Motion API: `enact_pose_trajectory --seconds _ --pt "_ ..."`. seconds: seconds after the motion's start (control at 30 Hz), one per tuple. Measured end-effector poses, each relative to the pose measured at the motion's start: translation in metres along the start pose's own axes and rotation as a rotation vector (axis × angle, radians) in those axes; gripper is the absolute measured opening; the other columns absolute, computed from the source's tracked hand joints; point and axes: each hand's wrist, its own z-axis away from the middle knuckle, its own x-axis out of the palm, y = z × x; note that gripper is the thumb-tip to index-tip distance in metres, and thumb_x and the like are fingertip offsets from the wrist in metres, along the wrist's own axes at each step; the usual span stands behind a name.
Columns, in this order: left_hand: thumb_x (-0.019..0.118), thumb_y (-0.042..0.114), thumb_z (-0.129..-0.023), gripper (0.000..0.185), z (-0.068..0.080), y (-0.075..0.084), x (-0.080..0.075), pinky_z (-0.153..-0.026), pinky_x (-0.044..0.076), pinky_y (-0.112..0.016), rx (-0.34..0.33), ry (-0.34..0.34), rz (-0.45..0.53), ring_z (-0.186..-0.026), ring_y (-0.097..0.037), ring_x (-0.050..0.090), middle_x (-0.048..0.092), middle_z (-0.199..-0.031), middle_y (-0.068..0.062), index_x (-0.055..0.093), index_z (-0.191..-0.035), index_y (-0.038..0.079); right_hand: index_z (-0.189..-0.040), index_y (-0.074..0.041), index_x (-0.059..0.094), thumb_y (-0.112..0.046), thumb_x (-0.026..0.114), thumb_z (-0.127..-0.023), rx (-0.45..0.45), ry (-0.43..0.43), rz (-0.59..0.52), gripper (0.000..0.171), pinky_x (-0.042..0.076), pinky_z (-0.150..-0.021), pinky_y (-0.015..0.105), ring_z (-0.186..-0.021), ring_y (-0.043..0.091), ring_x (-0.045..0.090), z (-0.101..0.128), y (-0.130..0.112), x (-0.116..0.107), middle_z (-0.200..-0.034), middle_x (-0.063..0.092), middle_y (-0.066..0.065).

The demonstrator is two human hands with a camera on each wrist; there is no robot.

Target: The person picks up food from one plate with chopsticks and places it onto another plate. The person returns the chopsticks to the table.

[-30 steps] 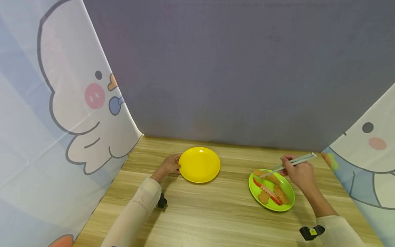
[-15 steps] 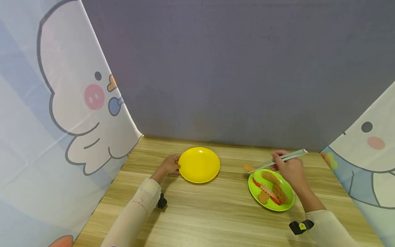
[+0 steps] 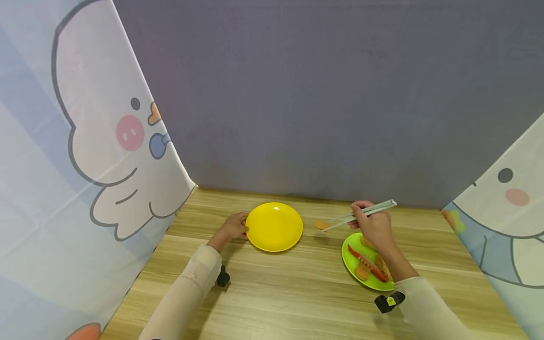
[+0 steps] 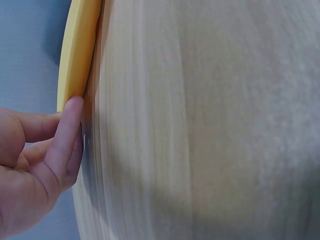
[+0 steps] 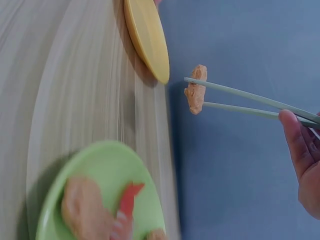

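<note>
Nearest us, both forearms in pale sleeves reach forward over the counter (image 3: 272, 293), a smooth board with light wood grain. Our right hand (image 3: 374, 225) is raised above the far edge of the green plate (image 3: 354, 269), its fingers (image 5: 295, 137) curled round a pair of slim, pale green chopsticks (image 3: 361, 213) that slant toward the left. Between their tips hangs a small, rough, brown nugget (image 3: 320, 225), held in the air between the two plates, clear of the counter. The green plate is round and shallow, glossy, and carries more brown crumbed pieces and a red strip (image 3: 366, 262). Our left hand (image 3: 233, 226) rests on the counter at the left rim of the yellow plate (image 3: 274, 226), fingertips (image 4: 70, 125) pressed against its edge, the fingers loosely bent. That plate is round, smooth and shiny. Behind it stands a flat grey wall (image 3: 297, 94), with cartoon-printed cloth (image 3: 76, 141) on either side.
</note>
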Motion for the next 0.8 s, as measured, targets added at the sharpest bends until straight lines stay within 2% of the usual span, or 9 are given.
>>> enact_pose_trajectory --seconds 0.17,0.27,0.37,0.53,0.67,0.8 --pt "0.059 -0.008 -0.095 0.056 0.000 0.000 0.000 -0.069 0.066 -0.034 0.001 0.001 0.010 -0.084 -0.023 0.072 0.059 -0.115 -0.020 0.048 -0.149 0.002 -0.103 0.008 0.070 -0.014 0.061 -0.101 0.003 0.008 -0.061 0.024 0.063 -0.053 0.031 -0.055 0.006 0.070 -0.004 -0.006 0.024 -0.080 0.070 0.026" --pt "0.060 -0.008 -0.095 0.056 0.001 0.000 0.000 -0.069 0.066 -0.034 0.001 0.004 0.010 -0.083 -0.023 0.072 0.058 -0.114 -0.020 0.049 -0.148 0.002 -0.100 0.011 0.070 -0.007 0.060 -0.100 -0.008 -0.003 -0.060 0.021 0.063 -0.052 0.034 -0.055 0.014 0.072 -0.003 -0.018 0.037 -0.081 0.068 0.033" --pt "0.060 -0.008 -0.095 0.055 0.001 0.001 0.000 -0.069 0.066 -0.033 0.000 0.005 0.002 -0.083 -0.022 0.071 0.058 -0.114 -0.019 0.049 -0.148 0.002 -0.099 0.011 0.070 -0.005 0.060 -0.100 -0.027 -0.018 -0.048 0.019 0.063 -0.053 0.034 -0.056 0.017 0.072 -0.002 -0.022 0.050 -0.080 0.068 0.034" --pt "0.059 -0.008 -0.095 0.056 0.001 0.003 0.000 -0.068 0.066 -0.031 0.000 0.004 -0.004 -0.082 -0.022 0.071 0.058 -0.113 -0.019 0.047 -0.150 0.001 -0.098 0.004 0.072 -0.010 0.062 -0.100 -0.063 -0.028 -0.057 0.018 0.062 -0.050 0.026 -0.054 0.007 0.068 -0.008 -0.008 0.073 -0.076 0.070 0.025" --pt "0.060 -0.008 -0.095 0.057 0.000 0.002 0.000 -0.068 0.066 -0.031 0.003 0.004 -0.008 -0.081 -0.022 0.072 0.057 -0.112 -0.018 0.046 -0.150 0.001 -0.099 0.004 0.072 -0.010 0.063 -0.099 -0.080 -0.051 -0.045 0.016 0.063 -0.050 0.031 -0.053 0.005 0.067 -0.007 -0.009 0.087 -0.074 0.071 0.022" --pt "0.060 -0.008 -0.095 0.058 0.000 0.001 0.000 -0.068 0.066 -0.032 -0.002 0.005 -0.004 -0.081 -0.022 0.072 0.058 -0.115 -0.020 0.047 -0.150 0.002 -0.100 0.005 0.072 -0.008 0.063 -0.099 -0.091 -0.055 -0.045 0.016 0.063 -0.051 0.042 -0.051 0.005 0.066 -0.005 -0.006 0.098 -0.073 0.071 0.022"
